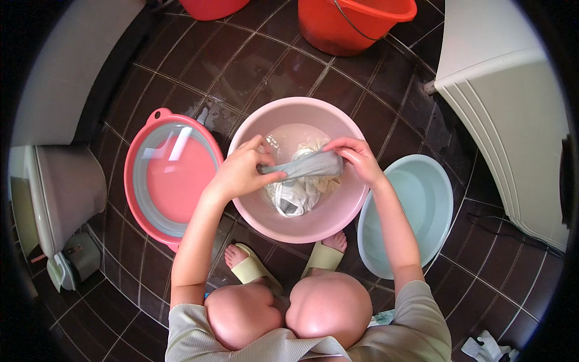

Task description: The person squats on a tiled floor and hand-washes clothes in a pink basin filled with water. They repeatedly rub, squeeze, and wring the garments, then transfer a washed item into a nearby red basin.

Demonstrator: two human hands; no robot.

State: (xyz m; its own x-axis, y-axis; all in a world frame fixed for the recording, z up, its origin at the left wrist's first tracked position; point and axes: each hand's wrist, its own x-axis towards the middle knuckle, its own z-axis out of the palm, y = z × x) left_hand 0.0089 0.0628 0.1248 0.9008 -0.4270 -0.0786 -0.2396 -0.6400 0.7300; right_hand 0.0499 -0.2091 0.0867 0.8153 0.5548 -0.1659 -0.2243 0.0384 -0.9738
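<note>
A wet grey cloth item (312, 166), possibly a sock, is stretched between my two hands above a pink plastic basin (298, 234). My left hand (249, 167) pinches its narrow end between thumb and fingers. At the wider end, my right hand (355, 158) grips the upper edge with its fingertips. Below, white and cream wet garments (296, 197) lie bunched in shallow water in the basin. Part of them is hidden behind the grey cloth.
A red and grey collapsible basin (178, 181) holding water stands left, a pale blue basin (416, 212) right. A red bucket (348, 29) is beyond on dark floor tiles. A toilet (68, 194) is at left, a white appliance (502, 117) at right, with a black cord (511, 233) below.
</note>
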